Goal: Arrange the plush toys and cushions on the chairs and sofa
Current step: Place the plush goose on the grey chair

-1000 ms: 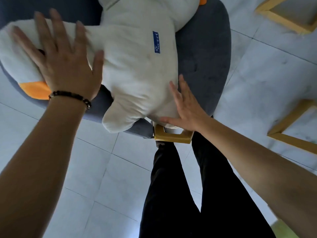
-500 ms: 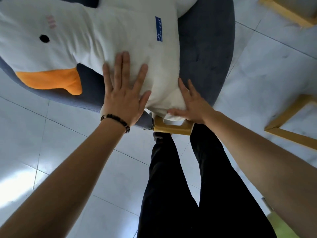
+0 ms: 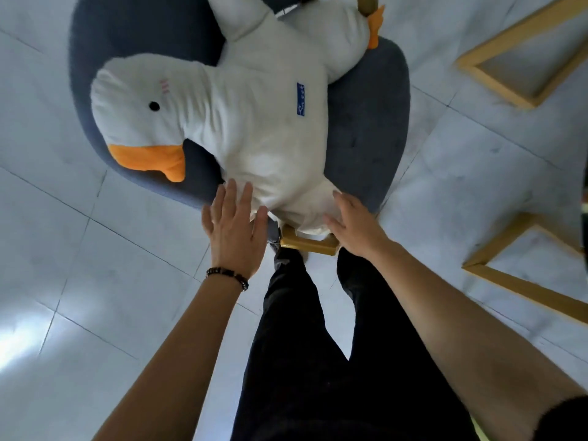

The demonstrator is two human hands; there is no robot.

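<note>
**Two flat hands steady a big goose plush on a round chair**

Just below the centre of the frame, the left hand (image 3: 235, 230) lies flat with straight, spread fingers. Its fingertips reach the lower edge of a large white goose plush (image 3: 254, 122) where it meets the chair's rim. The right hand (image 3: 354, 226), just to the right, rests relaxed and uncurled against the plush's lower end. Neither hand grips anything; both only touch or press.

The goose lies on its side across a dark blue-grey round chair (image 3: 366, 122) and fills the upper middle of the frame. Its head points to the upper left, and the orange beak (image 3: 146, 159) rests at the chair's left rim. Its lower end bulges over the near rim, above a wooden chair leg (image 3: 307, 245). An orange foot (image 3: 374, 30) shows at the top edge.

The likely risk is that the toy slides off. It is soft and floppy, and it overhangs the near rim, so lifting both hands at once may let it slump toward the pale tiled floor (image 3: 95, 265). A firmer push could instead send the head over the left rim. Pale wooden frames (image 3: 509, 68) stand at the right of the picture, well apart from the chair.
</note>
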